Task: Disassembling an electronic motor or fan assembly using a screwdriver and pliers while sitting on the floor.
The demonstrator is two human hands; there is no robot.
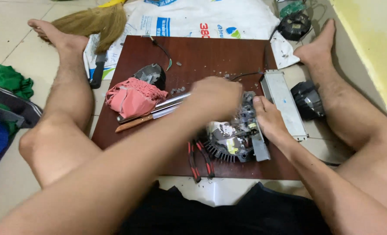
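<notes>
A grey finned electronic unit (228, 141) with a circuit board and a metal bracket lies on a dark brown board (202, 56) between my legs. My right hand (269, 119) grips its right side and presses it down. My left hand (215, 96) is blurred by motion just above the unit's top left, its fingers curled. Whether it holds anything is unclear. A silver metal rod (167, 103) and a wooden-handled knife (137, 122) lie just left of that hand.
Red-handled pliers (200, 159) lie at the board's near edge. A pink cloth (132, 96) and a black part (153, 74) sit on the left. A metal case (282, 102) and a black round part (308, 100) are on the right. A broom (93, 19) and a white sack (193, 17) lie beyond.
</notes>
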